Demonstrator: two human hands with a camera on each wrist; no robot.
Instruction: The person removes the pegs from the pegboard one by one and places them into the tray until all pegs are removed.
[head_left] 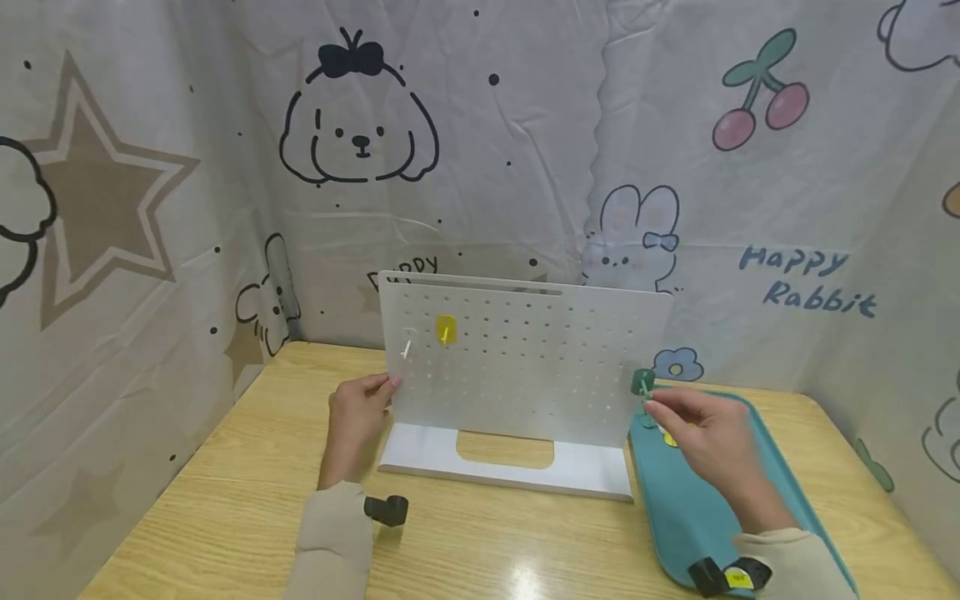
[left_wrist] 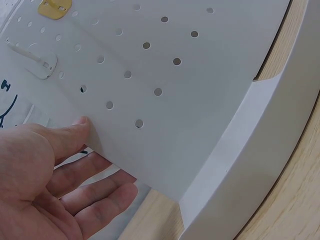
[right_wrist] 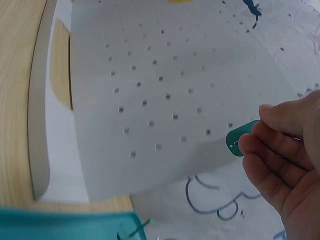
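A white pegboard (head_left: 517,367) stands upright on its white base. My left hand (head_left: 362,408) holds its left edge, the thumb on the front face and the other fingers behind it, as the left wrist view shows. A white hook (head_left: 407,343) and a yellow hook (head_left: 446,330) hang at the board's upper left. My right hand (head_left: 701,433) pinches a green hook (head_left: 642,382) beside the board's right edge. In the right wrist view the green hook (right_wrist: 239,139) is partly hidden by the fingers.
A teal tray (head_left: 675,517) lies to the right of the board, with a yellow piece (head_left: 670,437) and a green piece in it, partly covered by my right hand. The wooden table (head_left: 465,542) meets a printed curtain (head_left: 510,150) behind and at the sides.
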